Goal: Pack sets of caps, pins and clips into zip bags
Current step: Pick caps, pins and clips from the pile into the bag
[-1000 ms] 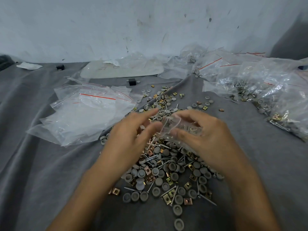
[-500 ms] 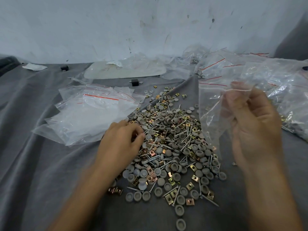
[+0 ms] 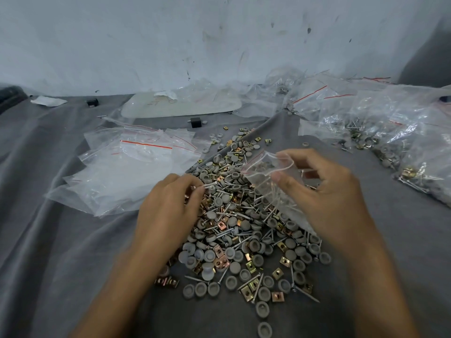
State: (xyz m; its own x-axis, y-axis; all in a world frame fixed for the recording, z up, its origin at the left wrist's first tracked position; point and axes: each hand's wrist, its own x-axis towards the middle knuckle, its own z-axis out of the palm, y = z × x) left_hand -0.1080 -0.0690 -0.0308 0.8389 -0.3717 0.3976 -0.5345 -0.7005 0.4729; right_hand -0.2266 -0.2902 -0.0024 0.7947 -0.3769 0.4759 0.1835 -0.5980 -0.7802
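Left hand (image 3: 170, 211) pinches pin (image 3: 210, 186); right hand (image 3: 327, 198) holds zip bag (image 3: 266, 172) open; board (image 3: 180, 107) scribble illegible.

Two hands (image 3: 168, 211) (image 3: 327, 198); one held zip bag (image 3: 268, 172); one parts heap (image 3: 244, 240).

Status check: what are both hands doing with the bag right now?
Left hand pinching a pin at the edge of the pile. Right hand holding the zip bag, mouth open, above the pile. Nothing between pin and bag.
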